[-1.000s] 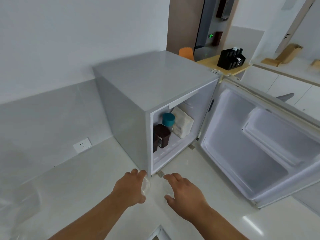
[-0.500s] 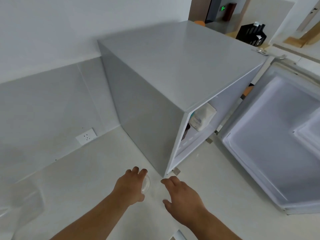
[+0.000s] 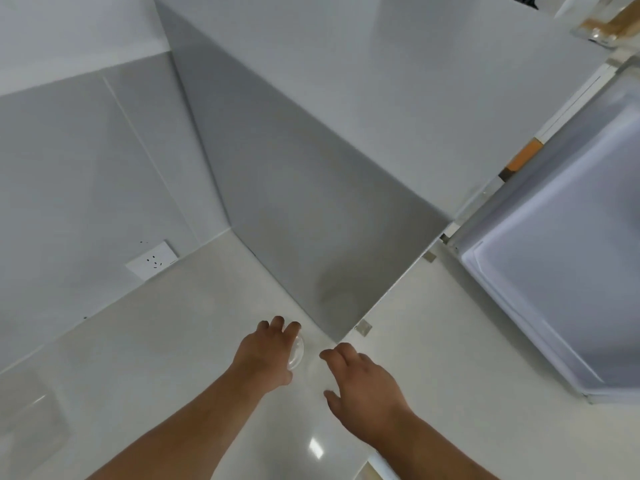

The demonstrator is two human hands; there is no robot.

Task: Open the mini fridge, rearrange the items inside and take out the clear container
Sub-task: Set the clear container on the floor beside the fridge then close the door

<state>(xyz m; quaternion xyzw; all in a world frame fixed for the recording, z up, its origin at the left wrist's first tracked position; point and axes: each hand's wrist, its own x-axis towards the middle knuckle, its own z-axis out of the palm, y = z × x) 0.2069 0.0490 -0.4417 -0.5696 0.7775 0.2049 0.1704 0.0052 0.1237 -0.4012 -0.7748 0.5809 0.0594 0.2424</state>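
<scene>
Camera has tipped further down since half a second back; fridge interior and its items now out of sight, only grey top and side of the mini fridge (image 3: 346, 188) show. Fridge door (image 3: 568, 271) hangs open at right, inner liner bare where visible. Clear container (image 3: 298, 351) sits on the pale counter (image 3: 145, 341) just off the fridge's front corner; contents can't be made out. Left hand (image 3: 265, 355) curls over its left side, fingers (image 3: 277, 323) wrapped on the rim. Right hand (image 3: 363, 386) just beside it, fingers loosely spread, contact unclear. Wall socket (image 3: 152, 263) at back left.
</scene>
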